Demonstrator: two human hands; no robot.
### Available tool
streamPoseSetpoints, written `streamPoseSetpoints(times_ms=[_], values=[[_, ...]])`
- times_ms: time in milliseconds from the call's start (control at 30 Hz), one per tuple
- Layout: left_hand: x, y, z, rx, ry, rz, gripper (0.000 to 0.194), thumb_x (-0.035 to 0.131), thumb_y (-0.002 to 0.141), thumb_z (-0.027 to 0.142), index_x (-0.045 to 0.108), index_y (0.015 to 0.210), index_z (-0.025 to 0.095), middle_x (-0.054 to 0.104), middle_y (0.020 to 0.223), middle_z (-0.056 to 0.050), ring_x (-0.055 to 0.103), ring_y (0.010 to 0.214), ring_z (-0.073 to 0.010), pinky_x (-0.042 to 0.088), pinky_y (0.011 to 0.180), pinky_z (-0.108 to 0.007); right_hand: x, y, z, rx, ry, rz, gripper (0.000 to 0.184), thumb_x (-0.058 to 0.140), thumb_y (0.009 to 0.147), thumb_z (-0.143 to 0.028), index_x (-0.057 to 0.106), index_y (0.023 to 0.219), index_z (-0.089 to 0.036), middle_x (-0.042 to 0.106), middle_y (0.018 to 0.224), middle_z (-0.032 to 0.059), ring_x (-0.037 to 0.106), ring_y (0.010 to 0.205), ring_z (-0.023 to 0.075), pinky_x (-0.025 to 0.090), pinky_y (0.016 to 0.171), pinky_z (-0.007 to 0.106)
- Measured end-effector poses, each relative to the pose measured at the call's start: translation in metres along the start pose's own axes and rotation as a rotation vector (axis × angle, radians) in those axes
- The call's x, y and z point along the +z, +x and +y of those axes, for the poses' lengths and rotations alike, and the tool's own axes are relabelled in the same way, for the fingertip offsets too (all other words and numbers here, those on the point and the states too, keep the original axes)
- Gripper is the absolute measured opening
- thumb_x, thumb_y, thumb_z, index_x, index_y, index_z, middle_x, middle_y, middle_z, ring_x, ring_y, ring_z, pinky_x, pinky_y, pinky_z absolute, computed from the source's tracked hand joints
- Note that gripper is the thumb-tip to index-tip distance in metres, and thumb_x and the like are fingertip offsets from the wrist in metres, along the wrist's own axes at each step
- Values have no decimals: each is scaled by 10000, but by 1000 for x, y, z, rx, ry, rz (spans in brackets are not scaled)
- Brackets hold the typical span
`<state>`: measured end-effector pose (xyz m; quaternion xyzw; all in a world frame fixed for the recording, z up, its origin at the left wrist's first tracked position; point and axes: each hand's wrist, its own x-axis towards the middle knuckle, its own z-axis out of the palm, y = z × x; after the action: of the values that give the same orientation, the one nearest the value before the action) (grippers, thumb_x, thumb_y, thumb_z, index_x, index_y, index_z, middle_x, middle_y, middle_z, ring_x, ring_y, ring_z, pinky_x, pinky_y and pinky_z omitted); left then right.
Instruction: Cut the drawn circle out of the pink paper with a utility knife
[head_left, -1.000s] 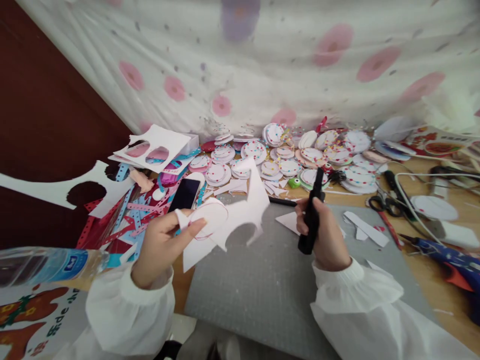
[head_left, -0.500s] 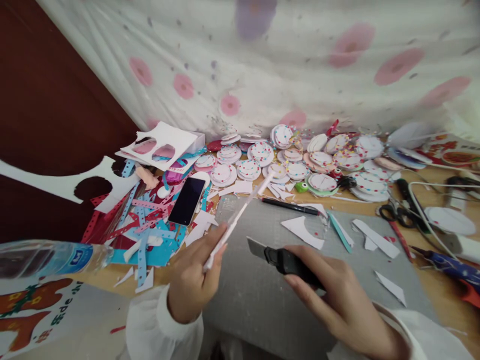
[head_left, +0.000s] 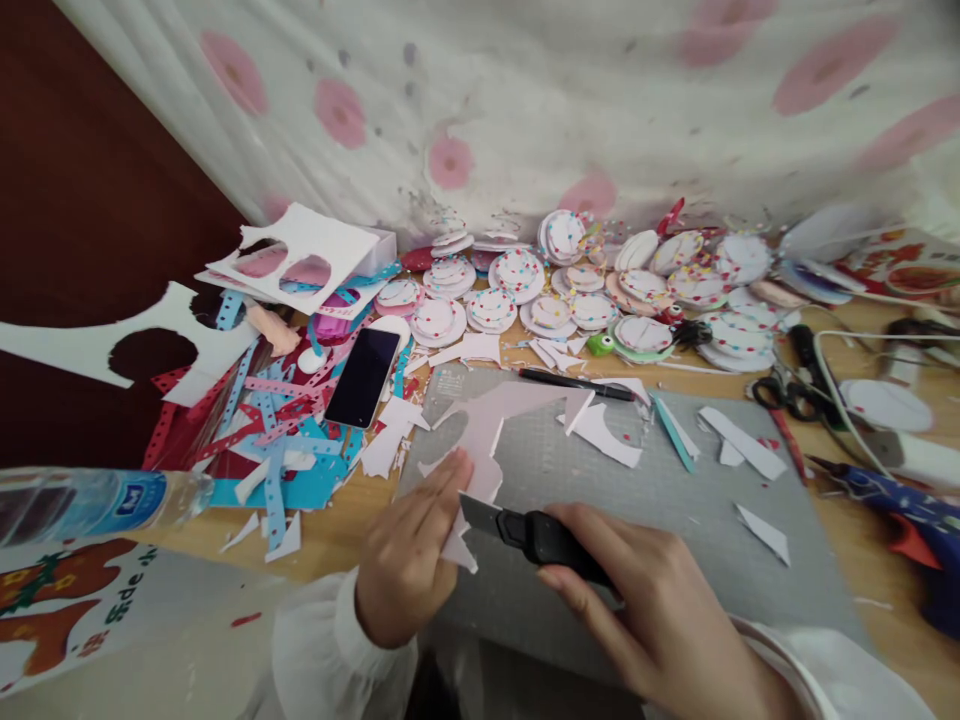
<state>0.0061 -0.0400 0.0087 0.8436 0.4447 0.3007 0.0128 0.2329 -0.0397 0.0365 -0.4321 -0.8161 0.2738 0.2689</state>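
Note:
A white foam board offcut [head_left: 480,432] with curved cut-out edges and a pinkish face lies over the grey cutting mat [head_left: 540,600], slightly tilted. My left hand [head_left: 412,550] has its fingers together on the offcut's near left part; the thumb is mostly hidden. Wrapped round the black handle of a utility knife [head_left: 551,540] is my right hand [head_left: 652,600]. The knife's blade is out and points left, its tip at the offcut's edge beside my left fingertips. Whether the blade touches the board, I cannot tell.
Round decorated discs [head_left: 491,310] stand in stacks along the back. A phone [head_left: 364,378], coloured strips [head_left: 277,440] and a plastic bottle [head_left: 97,505] are at left. On the mat lie a black pen [head_left: 577,384] and white scraps [head_left: 742,442]; scissors [head_left: 786,392] sit to its right.
My left hand has turned the offcut from upright, through edge-on, down to the mat. The right hand has swung the knife from upright to blade-left and brought it to the offcut.

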Motion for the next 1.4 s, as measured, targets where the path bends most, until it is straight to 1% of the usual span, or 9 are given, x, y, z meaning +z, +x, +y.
streamPoseSetpoints(times_ms=[233,467,633,800,967,1133,1233,1333,1400], values=[[2,-1,-1,39,6,27,661,412,767,-72,421,1413,68,634,1266,-172,543,1264,-213,490,1026,-331,1,-1,2,29,-19,-34,182,463,966,-369,541,905,-216,649,684,-11,619,549,135,409,473,228],[5,-8,-3,5,-29,24,699,400,757,-60,383,1443,70,569,1349,-175,551,1255,-224,494,1020,-345,1,-3,7,38,-62,4,191,457,969,-390,541,953,-219,652,694,-21,626,551,137,408,478,234],[6,-9,-4,38,-28,53,737,386,737,-71,349,1461,61,582,1333,-180,553,1252,-227,502,1008,-350,3,-5,13,45,-83,-6,240,437,974,-418,547,967,-205,663,712,-4,640,574,142,415,501,234],[6,-7,-6,66,-17,43,704,370,722,-73,414,1418,26,597,1307,-198,543,1262,-230,488,1024,-349,9,-6,22,62,-88,2,304,407,977,-459,558,949,-197,663,697,1,645,570,151,411,499,240],[6,-3,-8,89,2,24,729,350,707,-71,394,1429,21,601,1297,-209,537,1269,-226,483,1030,-345,13,-5,27,67,-111,22,351,382,979,-485,566,953,-187,675,714,16,663,598,167,415,514,249],[5,0,-8,112,35,36,793,336,691,-83,311,1474,37,623,1267,-204,557,1248,-223,498,1011,-331,12,-2,25,79,-96,5,365,353,986,-488,550,900,-193,662,682,10,647,568,164,392,494,249],[6,2,-6,87,41,49,803,343,696,-87,293,1485,54,628,1263,-195,575,1227,-213,506,999,-312,9,0,21,89,-93,-26,345,351,991,-470,527,858,-204,652,660,-2,630,537,151,371,475,244],[9,3,-2,57,67,66,821,354,698,-100,268,1497,70,634,1259,-186,585,1216,-204,509,996,-304,5,1,17,76,-140,-37,295,378,990,-439,509,857,-211,650,659,-8,628,533,150,360,474,244],[10,4,2,61,90,43,815,354,708,-94,259,1500,71,646,1241,-180,588,1212,-207,517,991,-310,4,1,14,63,-177,-36,273,394,987,-430,503,859,-215,650,669,-7,631,541,155,355,477,248]])
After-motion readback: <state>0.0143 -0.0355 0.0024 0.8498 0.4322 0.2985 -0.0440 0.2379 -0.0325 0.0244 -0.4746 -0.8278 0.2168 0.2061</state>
